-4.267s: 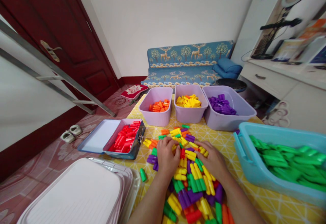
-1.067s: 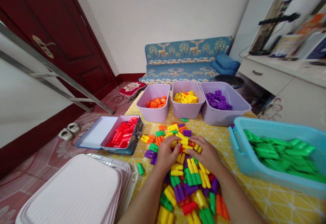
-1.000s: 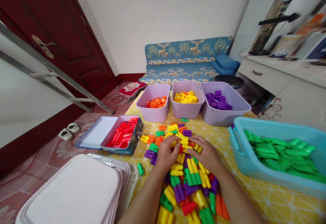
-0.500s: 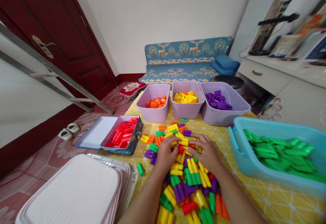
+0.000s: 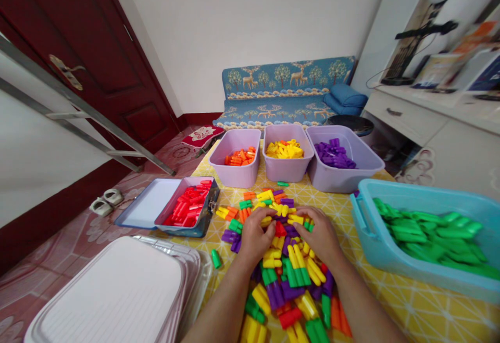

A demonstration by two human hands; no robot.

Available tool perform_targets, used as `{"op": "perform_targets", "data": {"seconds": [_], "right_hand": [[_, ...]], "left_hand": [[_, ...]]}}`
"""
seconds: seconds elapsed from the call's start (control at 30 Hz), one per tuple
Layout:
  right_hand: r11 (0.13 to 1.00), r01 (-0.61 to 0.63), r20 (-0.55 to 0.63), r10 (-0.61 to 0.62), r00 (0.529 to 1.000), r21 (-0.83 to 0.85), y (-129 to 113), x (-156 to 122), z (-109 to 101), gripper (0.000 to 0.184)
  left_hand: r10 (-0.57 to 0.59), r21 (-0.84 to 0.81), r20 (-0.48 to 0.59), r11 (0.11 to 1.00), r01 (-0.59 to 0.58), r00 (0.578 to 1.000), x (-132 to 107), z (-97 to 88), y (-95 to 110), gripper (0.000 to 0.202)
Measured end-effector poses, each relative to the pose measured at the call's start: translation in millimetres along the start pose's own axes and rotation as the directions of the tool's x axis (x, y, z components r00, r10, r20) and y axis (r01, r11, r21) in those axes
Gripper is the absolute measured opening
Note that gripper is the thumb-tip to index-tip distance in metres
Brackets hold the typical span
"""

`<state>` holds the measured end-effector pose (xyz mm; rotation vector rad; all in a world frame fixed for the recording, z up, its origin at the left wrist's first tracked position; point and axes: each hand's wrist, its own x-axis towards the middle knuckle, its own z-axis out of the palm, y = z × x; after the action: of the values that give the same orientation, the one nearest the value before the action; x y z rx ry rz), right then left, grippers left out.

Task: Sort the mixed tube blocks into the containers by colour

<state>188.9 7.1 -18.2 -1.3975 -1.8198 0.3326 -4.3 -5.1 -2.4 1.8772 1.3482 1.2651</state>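
Note:
A heap of bullet-shaped plastic pieces [image 5: 297, 265] in yellow, green, purple, orange and red lies before me, some joined side by side. My left hand [image 5: 255, 233] is curled at the heap's left side, with a yellow piece [image 5: 266, 221] between thumb and forefinger. Opposite it, my right hand [image 5: 322, 236] has another yellow piece [image 5: 296, 219] between its thumb and fingers. A red piece [image 5: 280, 229] lies in the gap between the hands. The fingers' undersides are hidden.
Lilac bins hold orange [image 5: 234, 176], yellow [image 5: 289, 171] and purple pieces [image 5: 344, 180] at the back. On the left, an open tin [image 5: 209, 215] holds red ones; on the right, a turquoise tub [image 5: 422, 267] holds green ones. Stacked white lids [image 5: 105, 291] lie front left.
My right hand has shifted slightly right and its fingers have drawn in around a yellow piece. Pieces between the hands have moved a little. My left hand has hardly moved.

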Motion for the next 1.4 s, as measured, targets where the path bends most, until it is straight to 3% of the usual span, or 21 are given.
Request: {"op": "perform_targets", "data": {"seconds": [0.1,0.23,0.37,0.5,0.7,0.87,1.17,1.4], "right_hand": [[0.997,0.064,0.026,-0.063,0.998,-0.053,-2.9,-0.5,-1.9,0.038],[0.973,0.193,0.182,-0.169,0.969,-0.128,-11.7,-2.5,-4.2,0.059],[0.956,0.237,0.293,-0.179,0.939,-0.173,-16.6,-4.3,-3.1,0.057],[0.948,0.248,0.316,-0.178,0.932,-0.197,-16.4,-4.7,-1.2,0.055],[0.953,0.237,0.327,-0.167,0.93,-0.188,-14.5,-5.5,-0.4,0.054],[0.968,0.213,0.325,-0.161,0.932,-0.132,-15.2,-5.3,-0.3,0.057],[0.977,0.201,0.335,-0.166,0.927,-0.072,-18.5,-2.6,-4.4,0.055],[0.978,0.207,0.275,-0.191,0.942,-0.031,-15.1,-2.6,-1.9,0.051]], "left_hand": [[0.022,-0.006,-0.021,1.0,-0.022,1.0,-0.1,-1.2,1.7,0.043],[0.049,-0.056,-0.003,0.997,-0.049,0.999,-0.6,-2.2,2.5,0.063],[0.05,-0.071,0.005,0.996,-0.05,0.999,-0.4,-1.2,0.1,0.063],[0.036,-0.005,-0.028,0.999,-0.036,0.999,0.1,0.5,-4.1,0.052],[0.038,0.189,0.134,0.98,-0.063,0.99,-1.2,0.6,-3.7,0.041],[0.05,0.247,0.18,0.965,-0.094,0.982,-0.1,0.6,-3.6,0.041],[0.037,0.27,0.157,0.96,-0.079,0.987,1.5,-0.8,1.1,0.034],[0.04,0.206,0.116,0.976,-0.063,0.992,0.8,-0.8,3.3,0.028]]}}
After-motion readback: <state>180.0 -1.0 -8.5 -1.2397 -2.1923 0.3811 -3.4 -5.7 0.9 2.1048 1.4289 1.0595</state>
